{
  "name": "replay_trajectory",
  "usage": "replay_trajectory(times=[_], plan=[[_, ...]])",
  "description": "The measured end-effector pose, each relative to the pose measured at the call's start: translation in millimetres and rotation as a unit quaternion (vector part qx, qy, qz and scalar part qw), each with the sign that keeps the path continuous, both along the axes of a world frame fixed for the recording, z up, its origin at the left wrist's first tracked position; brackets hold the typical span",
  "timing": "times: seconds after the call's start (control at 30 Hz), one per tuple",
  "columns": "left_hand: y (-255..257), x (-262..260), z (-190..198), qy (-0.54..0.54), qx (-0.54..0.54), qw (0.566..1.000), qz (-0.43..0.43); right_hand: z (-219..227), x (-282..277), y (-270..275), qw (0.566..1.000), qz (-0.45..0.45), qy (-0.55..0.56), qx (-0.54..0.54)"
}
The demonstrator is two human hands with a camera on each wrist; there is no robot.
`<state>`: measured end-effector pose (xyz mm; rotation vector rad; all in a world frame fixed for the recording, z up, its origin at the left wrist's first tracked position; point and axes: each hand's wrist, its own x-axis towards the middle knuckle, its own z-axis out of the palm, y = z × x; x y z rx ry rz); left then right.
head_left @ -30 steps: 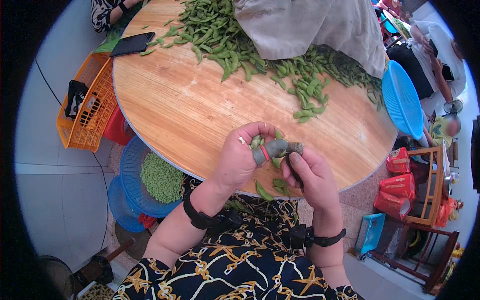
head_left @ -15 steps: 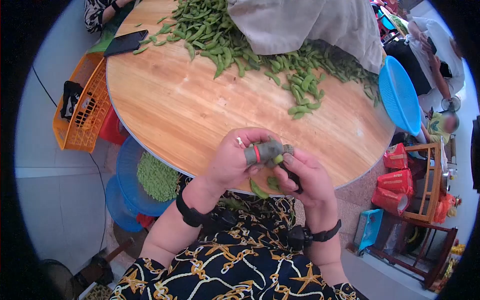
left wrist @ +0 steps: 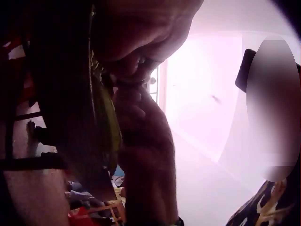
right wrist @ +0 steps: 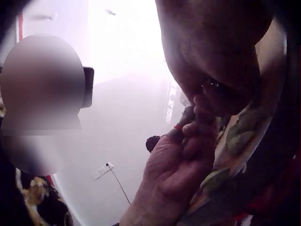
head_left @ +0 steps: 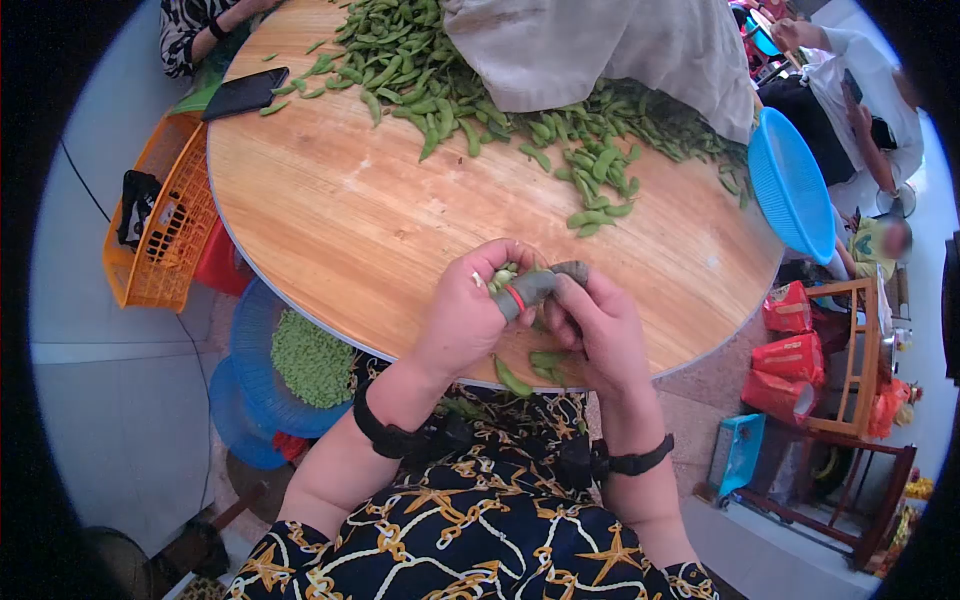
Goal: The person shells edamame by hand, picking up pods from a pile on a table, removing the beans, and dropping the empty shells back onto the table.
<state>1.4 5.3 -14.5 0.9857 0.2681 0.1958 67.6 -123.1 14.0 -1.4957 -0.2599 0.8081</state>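
Over the near table edge my two hands meet in the head view. My left hand (head_left: 470, 315) curls around pale green edamame beans (head_left: 503, 277); its thumb wears a grey finger cover (head_left: 527, 292) with a red band. Fingertips of my right hand (head_left: 607, 325) pinch against that thumb tip, with a dark cover (head_left: 572, 270) on one finger. A bit of green edamame pod (head_left: 540, 320) shows between the hands, mostly hidden by fingers. Just below them, a loose pod (head_left: 512, 376) lies at the table's edge. Both wrist views are dark.
A heap of edamame pods (head_left: 400, 60) spreads across the far side of the round wooden table (head_left: 330, 200), partly under a grey cloth (head_left: 600, 50). A phone (head_left: 245, 94) lies at left. Blue baskets (head_left: 250, 340), one with shelled beans (head_left: 310, 360), stand below the left edge.
My right hand has closed in on the left thumb, and the green piece seen at its fingertips half a second ago is now covered. The head view has shifted slightly.
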Motion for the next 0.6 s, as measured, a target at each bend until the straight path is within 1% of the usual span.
replay_trajectory(times=[0.03, 0.07, 0.1, 0.13, 0.17, 0.2, 0.23, 0.27, 0.3, 0.33, 0.4, 0.43, 0.47, 0.5, 0.53, 0.57, 0.6], plan=[[1.3, -0.3, 1.9, -0.001, -0.002, 1.0, 0.0, -0.5, 3.8, -1.2, 0.998, 0.003, 0.058, 0.031], [3.5, -0.3, 5.8, 0.017, -0.055, 0.998, -0.008, 1.7, 8.8, -2.6, 0.998, 0.003, 0.057, 0.03], [5.4, -0.5, 8.1, 0.035, -0.109, 0.993, -0.015, 5.2, 15.2, -4.2, 0.999, 0.027, 0.032, -0.006], [6.8, -1.1, 6.8, 0.033, -0.11, 0.993, -0.016, 8.2, 22.1, -4.7, 0.998, 0.051, 0.006, -0.042], [7.9, -1.5, 4.1, 0.022, -0.115, 0.993, -0.021, 8.7, 30.8, -3.0, 0.998, 0.05, 0.004, -0.044], [8.3, -1.6, 2.0, 0.011, -0.12, 0.992, -0.027, 6.9, 40.7, -0.3, 0.971, 0.012, -0.193, -0.14], [7.8, -1.7, 1.0, 0.01, -0.121, 0.992, -0.028, 4.9, 48.3, 1.7, 0.896, -0.028, -0.379, -0.23], [7.2, -1.5, 0.7, 0.013, -0.056, 0.998, -0.037, 3.7, 54.2, 3.0, 0.895, -0.029, -0.381, -0.231], [6.3, -2.1, 0.7, 0.016, 0.009, 0.999, -0.046, 2.3, 58.7, 3.9, 0.836, -0.02, -0.462, -0.295], [5.1, -3.4, 1.7, 0.015, 0.008, 0.999, -0.046, 1.4, 60.3, 4.0, 0.766, -0.012, -0.536, -0.355], [2.6, -4.7, 5.4, 0.061, 0.092, 0.985, -0.133, 2.6, 58.5, 3.2, 0.763, -0.01, -0.544, -0.348], [-0.3, -4.6, 5.5, 0.059, 0.091, 0.985, -0.131, 2.6, 56.4, 2.2, 0.762, -0.007, -0.551, -0.341], [-4.3, -4.1, 5.3, 0.011, 0.166, 0.983, -0.082, 2.0, 54.2, -0.3, 0.761, -0.006, -0.552, -0.341], [-5.8, -3.5, 6.6, -0.035, 0.239, 0.97, -0.032, 1.7, 51.9, -4.0, 0.766, -0.012, -0.541, -0.345], [-4.2, -3.9, 9.9, -0.036, 0.239, 0.97, -0.03, 2.1, 48.2, -5.9, 0.771, -0.018, -0.532, -0.349], [-2.3, -5.5, 16.1, -0.044, 0.337, 0.94, -0.015, 5.2, 41.7, -8.6, 0.772, -0.015, -0.532, -0.348], [-1.3, -7.0, 19.3, -0.052, 0.432, 0.9, -0.001, 14.1, 32.0, -10.6, 0.815, 0.004, -0.491, -0.308]])
